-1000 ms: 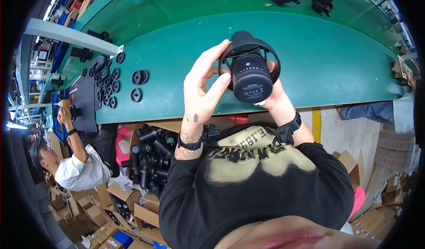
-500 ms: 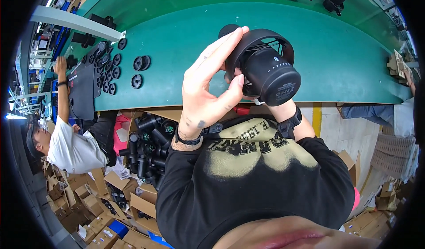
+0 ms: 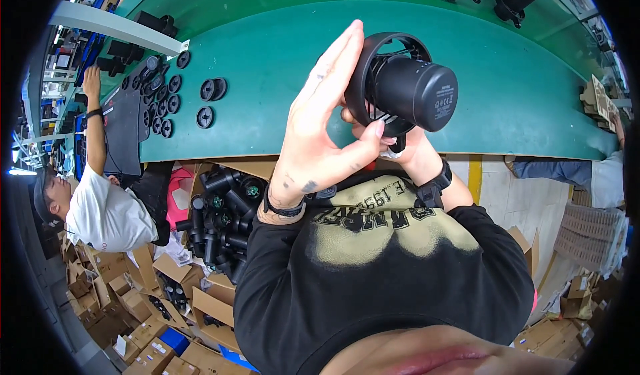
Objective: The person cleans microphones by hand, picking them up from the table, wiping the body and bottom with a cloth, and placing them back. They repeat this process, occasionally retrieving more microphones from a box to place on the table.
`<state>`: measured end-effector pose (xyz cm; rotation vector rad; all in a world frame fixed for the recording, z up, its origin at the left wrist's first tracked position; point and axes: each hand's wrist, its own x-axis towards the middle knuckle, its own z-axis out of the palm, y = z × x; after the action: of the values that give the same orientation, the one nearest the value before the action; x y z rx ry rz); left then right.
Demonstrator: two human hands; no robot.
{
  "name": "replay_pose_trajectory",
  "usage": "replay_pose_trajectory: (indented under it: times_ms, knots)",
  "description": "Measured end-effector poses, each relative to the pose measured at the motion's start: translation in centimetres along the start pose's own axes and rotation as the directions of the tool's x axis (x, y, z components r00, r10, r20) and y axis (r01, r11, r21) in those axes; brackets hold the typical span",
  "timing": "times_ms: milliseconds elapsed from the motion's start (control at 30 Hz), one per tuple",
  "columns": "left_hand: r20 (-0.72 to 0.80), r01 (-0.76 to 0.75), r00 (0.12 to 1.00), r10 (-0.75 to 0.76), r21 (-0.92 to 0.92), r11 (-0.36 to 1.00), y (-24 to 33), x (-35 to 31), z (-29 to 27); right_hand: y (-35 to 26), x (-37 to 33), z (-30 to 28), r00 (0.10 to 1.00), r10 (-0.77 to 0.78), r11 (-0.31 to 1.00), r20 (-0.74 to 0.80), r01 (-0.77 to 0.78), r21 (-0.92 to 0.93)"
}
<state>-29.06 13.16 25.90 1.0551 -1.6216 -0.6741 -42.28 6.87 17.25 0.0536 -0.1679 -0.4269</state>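
Above the green workbench (image 3: pixel 280 55) I hold a black fan unit (image 3: pixel 420 95), a cylindrical body set partly inside a ring-shaped shroud with thin ribs. My left hand (image 3: pixel 317 125) clasps the shroud from the left, its long fingers stretched along the outer side and the thumb at the near rim. From below and behind, my right hand (image 3: pixel 413 154) supports the unit near a short black stem; most of its fingers are hidden. The cylinder's closed end points right and toward me.
Round black caps (image 3: pixel 205 116) and several like them lie on the left of the bench. Two black fan units (image 3: pixel 515 3) stand at the far right. A box of black parts (image 3: pixel 227 208) sits below the bench edge. A co-worker (image 3: pixel 110 202) reaches over the left end.
The fan unit has tilted, so its cylinder end now points more to the right and sits slightly higher. My left hand has shifted slightly up with it. The co-worker's arm moved slightly.
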Motion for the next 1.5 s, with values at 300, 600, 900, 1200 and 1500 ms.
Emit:
replay_pose_trajectory:
  times_ms: [300,600,900,1200,1500]
  knots:
    - [-0.104,0.141,0.978,-0.181,-0.306,0.941,-3.7,-0.4,-0.1,-1.5,-0.4,-2.1,0.99,-0.035,0.993,-0.136,0.019,-0.121]
    - [-0.118,0.141,0.973,-0.2,-0.384,0.912,-4.2,-0.7,0.1,-1.4,-0.4,-0.9,0.966,-0.17,0.937,-0.194,0.097,-0.337]
    - [-0.144,0.107,0.976,-0.165,-0.347,0.932,-4.0,-0.8,0.0,-1.7,-0.5,-0.8,0.945,-0.24,0.898,-0.222,0.129,-0.42]
    - [-0.11,0.162,0.97,-0.218,-0.375,0.913,-4.0,-0.7,-0.5,-1.8,-0.4,-0.5,0.96,-0.224,0.889,-0.17,0.13,-0.439]
    - [-0.219,-0.133,0.958,0.185,0.23,0.964,-3.9,-0.4,-0.4,-4.4,-1.1,0.2,0.938,-0.307,0.437,-0.16,-0.011,-0.9]
